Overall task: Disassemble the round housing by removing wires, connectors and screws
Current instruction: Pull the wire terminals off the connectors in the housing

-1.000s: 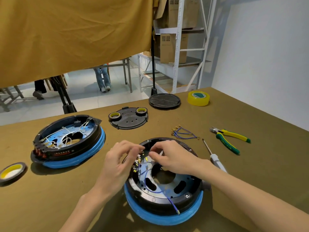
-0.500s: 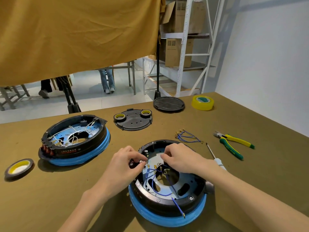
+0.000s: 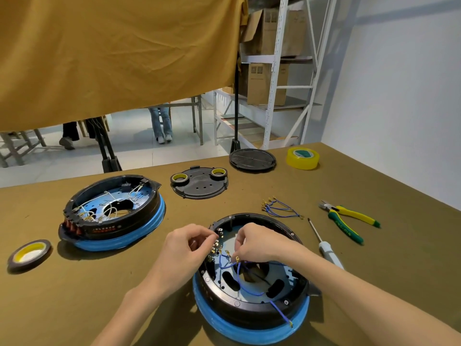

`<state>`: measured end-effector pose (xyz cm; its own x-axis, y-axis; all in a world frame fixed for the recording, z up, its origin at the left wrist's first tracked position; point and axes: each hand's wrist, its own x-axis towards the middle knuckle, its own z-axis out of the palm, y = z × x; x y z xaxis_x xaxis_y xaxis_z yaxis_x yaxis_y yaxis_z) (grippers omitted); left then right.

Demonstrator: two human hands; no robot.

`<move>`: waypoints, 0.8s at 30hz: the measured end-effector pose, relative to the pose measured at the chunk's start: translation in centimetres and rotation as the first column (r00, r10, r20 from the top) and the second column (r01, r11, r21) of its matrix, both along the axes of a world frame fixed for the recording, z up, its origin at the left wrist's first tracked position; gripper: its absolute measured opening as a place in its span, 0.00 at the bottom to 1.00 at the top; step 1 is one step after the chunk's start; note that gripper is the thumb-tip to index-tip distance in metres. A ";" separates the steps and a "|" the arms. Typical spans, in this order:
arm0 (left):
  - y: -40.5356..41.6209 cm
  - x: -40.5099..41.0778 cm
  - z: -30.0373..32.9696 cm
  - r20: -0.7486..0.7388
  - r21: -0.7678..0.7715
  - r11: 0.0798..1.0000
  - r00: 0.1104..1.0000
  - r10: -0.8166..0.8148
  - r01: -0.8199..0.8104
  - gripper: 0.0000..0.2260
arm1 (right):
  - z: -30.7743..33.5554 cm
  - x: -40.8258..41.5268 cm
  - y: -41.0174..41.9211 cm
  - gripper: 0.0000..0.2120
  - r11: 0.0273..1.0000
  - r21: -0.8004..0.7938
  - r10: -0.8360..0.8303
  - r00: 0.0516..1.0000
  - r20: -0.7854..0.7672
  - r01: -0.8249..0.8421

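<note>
Low in the frame's centre, over the round housing (image 3: 252, 305): left hand (image 3: 185, 248) pinching the connector strip (image 3: 216, 245), right hand (image 3: 262, 245) pinching a blue wire (image 3: 239, 268).

Bright, even daylight w/ soft shadows under hands, sharp center, wide-angle bending at edges, no glare.

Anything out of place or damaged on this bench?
Only one oddity: a loose blue wire trails over the near rim of the round black housing on its blue base, its terminal hanging outside.
</note>
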<state>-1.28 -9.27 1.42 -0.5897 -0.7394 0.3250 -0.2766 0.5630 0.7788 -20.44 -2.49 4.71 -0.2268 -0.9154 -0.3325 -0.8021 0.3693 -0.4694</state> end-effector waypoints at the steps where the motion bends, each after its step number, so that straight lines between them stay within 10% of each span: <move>1: 0.0 0.0 0.0 0.033 -0.017 1.000 0.999 0.001 0.000 0.03 | -0.1 0.1 0.1 0.07 1.000 -0.012 -0.024 1.000 -0.011 0.024; 11: 0.0 0.0 0.2 0.360 -0.205 0.977 0.933 0.016 0.062 0.14 | 0.1 0.8 1.1 0.08 0.989 -0.073 -0.132 0.990 -0.059 0.127; 24: 0.5 -0.3 0.4 0.344 -0.167 0.985 0.939 0.019 0.041 0.12 | 0.5 -0.9 0.9 0.08 0.980 -0.040 -0.186 0.967 0.176 0.196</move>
<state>-1.54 -8.73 1.80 -0.6948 -0.6844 0.2210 -0.5030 0.6821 0.5307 -21.32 -1.55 5.17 -0.3437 -0.8790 -0.3305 -0.6254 0.4768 -0.6177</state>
